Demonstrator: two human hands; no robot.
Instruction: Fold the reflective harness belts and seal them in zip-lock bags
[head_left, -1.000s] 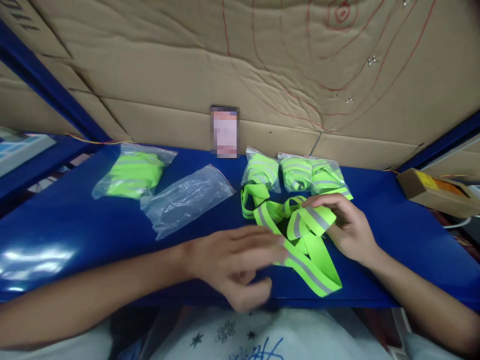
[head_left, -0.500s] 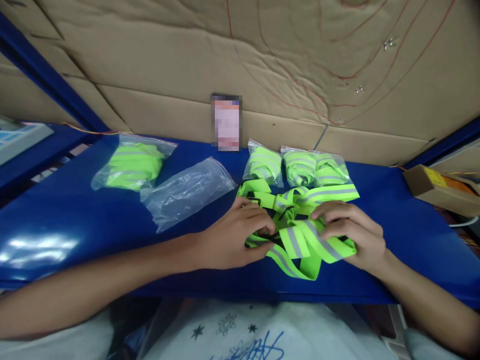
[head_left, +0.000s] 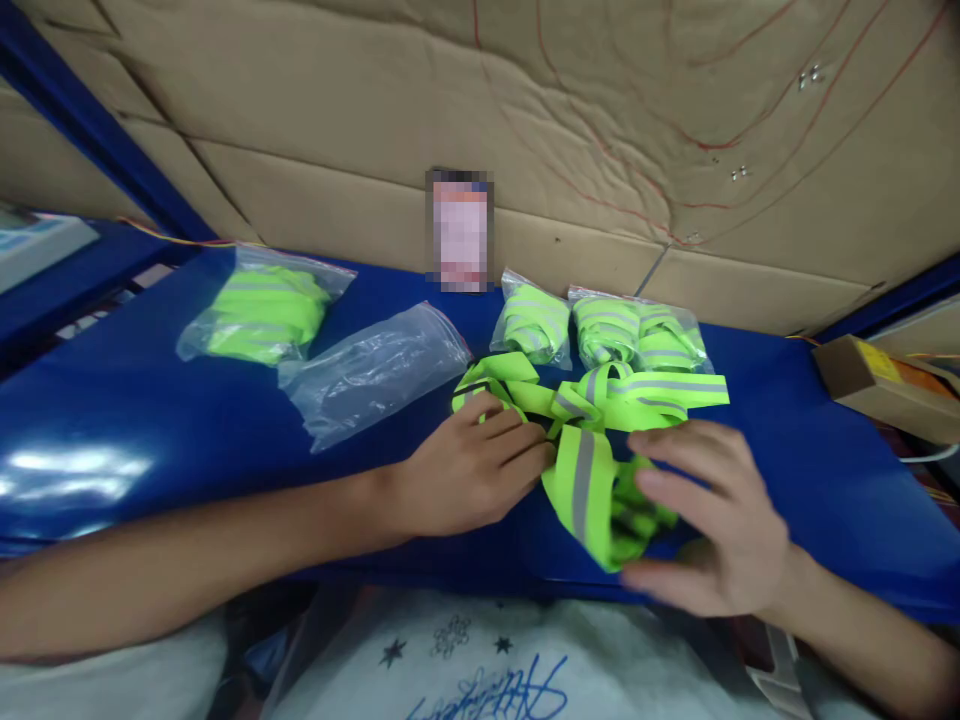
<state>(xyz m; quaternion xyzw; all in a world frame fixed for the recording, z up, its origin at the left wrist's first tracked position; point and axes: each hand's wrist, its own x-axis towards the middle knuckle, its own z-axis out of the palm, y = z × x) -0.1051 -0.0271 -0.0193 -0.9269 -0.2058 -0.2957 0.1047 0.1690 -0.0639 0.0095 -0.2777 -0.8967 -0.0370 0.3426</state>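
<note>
A tangle of neon-green reflective straps [head_left: 585,490] with grey stripes lies on the blue table, partly lifted between my hands. My left hand [head_left: 480,465] is closed on the straps at their left side; its fingertips are hidden behind the knuckles. To the right, my right hand [head_left: 720,520] has its fingers spread, thumb apart, beside a curled strap end, and it is slightly blurred. An empty-looking clear zip bag [head_left: 375,375] lies flat left of the straps. Behind them, more straps sit in clear bags [head_left: 536,325].
Another bag of green straps [head_left: 262,315] rests at the back left of the blue table [head_left: 187,430]. A phone-like item [head_left: 460,235], blurred out, leans on the cardboard wall [head_left: 300,100]. At the right edge stands an open cardboard box [head_left: 885,385] with something orange inside.
My right hand has opened from the straps and moved down a little. A strap loop now hangs more upright between the hands. My left hand keeps its hold, shifted slightly.
</note>
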